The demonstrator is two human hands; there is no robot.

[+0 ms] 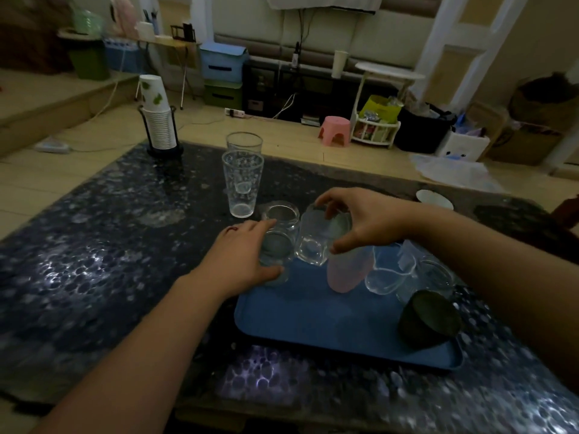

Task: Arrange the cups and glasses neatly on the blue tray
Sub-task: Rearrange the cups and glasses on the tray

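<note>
The blue tray lies on the dark pebble-patterned table, near the table's front edge and right of centre. Most of the tray's floor is bare.

Left hand: it is wrapped around a clear glass that stands at the tray's far left corner. The thumb lies against the base of the glass on the near side and the fingers curl around the left wall. A ring shows on one finger. The grip is closed on the glass.

Right hand: it is curled over a second clear glass just beside the first. The fingertips rest over the rim and the thumb presses on the right wall. This glass stands at the tray's far edge, touching or nearly touching the first glass; which of the two cannot be told.

Along the tray's far edge, to the right, are a pink cup, upside down, then several clear glass cups close together. Motion blur hides their exact number. A dark green cup lies tilted at the tray's right side.

Off the tray, two tall clear tumblers stand on the table, one behind the other, beyond the left hand. A rack of stacked paper cups stands at the far left corner of the table.
</note>
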